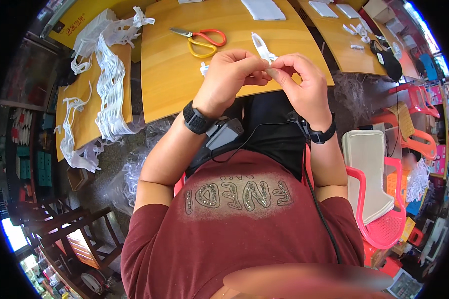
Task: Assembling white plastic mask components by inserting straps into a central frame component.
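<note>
Over the near edge of the wooden table, my left hand (232,74) and my right hand (303,82) meet with thumbs and forefingers pinched together. Both pinch a narrow white strap (259,46), whose loop stands out on the far side of my fingers. The exact spot being pinched is mostly covered by the fingertips. Beside my left hand, a small white piece (203,69) lies partly hidden. Farther left on the table rest scissors (204,37) with one red and one yellow handle, their blades pointing left.
A long bundle of white straps (111,89) drapes over the left side table. White flat packs (263,9) lie at the table's far edge. Another table (344,50) stands to the right, with a black cap (386,62). A pink chair (384,231) holds a pale cushion (366,174).
</note>
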